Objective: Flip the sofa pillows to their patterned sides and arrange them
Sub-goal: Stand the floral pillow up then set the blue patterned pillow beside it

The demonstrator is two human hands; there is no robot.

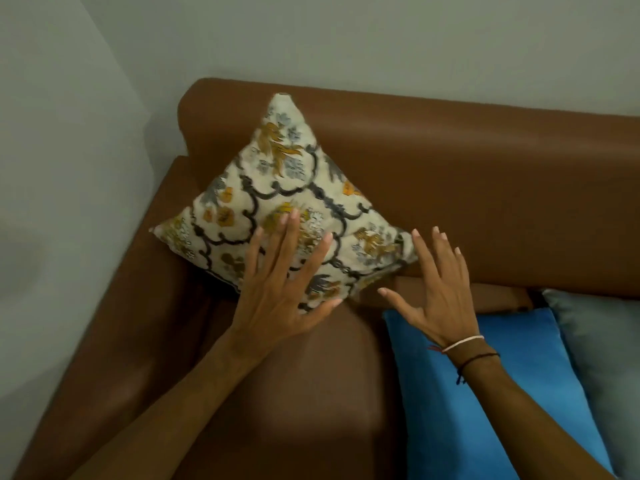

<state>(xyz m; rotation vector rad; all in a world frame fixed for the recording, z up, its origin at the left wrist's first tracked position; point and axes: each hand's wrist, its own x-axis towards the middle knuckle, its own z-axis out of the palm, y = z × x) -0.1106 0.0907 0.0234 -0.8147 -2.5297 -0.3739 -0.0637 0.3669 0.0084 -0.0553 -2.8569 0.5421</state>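
So the patterned pillow (277,206) is already showing its floral side, standing on one corner like a diamond in the corner of the brown sofa (485,174), leaning against the backrest near the armrest. The left hand (280,289) is spread flat with fingers splayed on the lower front of it, not gripping anything, more like patting it into place. The right hand (440,289) is open too, fingers apart, hovering just beside the pillow's right corner; can't tell if it's actually touching. Next up look like the blue pillow (519,393) lying flat on the seat under the right wrist, plain side up, and a grey pillow (609,341) beside it at the frame edge. Handling-wise these look light and squishy, with a soft fabric cover that dents under the fingers, so nothing fragile here. I'd guess the leather-looking seat is a bit slick, so a pillow balanced on a corner could slide or flop. Easiest grab is probably pinching two opposite corners or edges, then flipping it over in the air.
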